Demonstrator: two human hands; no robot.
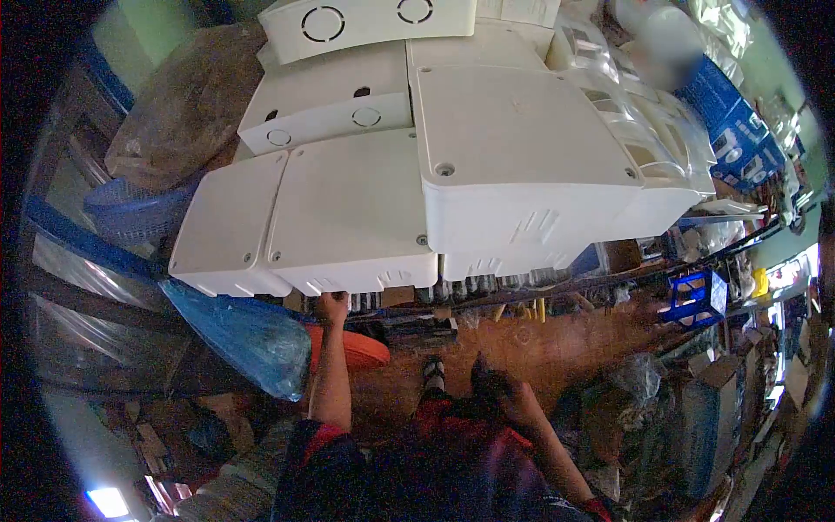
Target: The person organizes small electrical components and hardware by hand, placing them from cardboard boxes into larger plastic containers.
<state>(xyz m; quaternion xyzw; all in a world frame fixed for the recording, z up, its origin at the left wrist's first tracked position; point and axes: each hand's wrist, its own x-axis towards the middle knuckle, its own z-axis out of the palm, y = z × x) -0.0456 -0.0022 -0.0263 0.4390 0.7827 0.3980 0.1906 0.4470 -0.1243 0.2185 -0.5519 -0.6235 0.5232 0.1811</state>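
Facing the middle white box, we have our left hand at its lower front edge, the fingertips out of sight, so we cannot tell whether they grasp the box or only touch it. Our right hand is well apart from the box, to its right and nearer our body; it is dim, and we cannot tell whether it holds anything. Just left of the box we see a narrower white box; just right of it, a taller white box with screws at its corners. Behind it lies a white box with ring marks. Below its front edge are a blue plastic bag, to the left, and an orange round object. A blue stool stands well apart, to its right.
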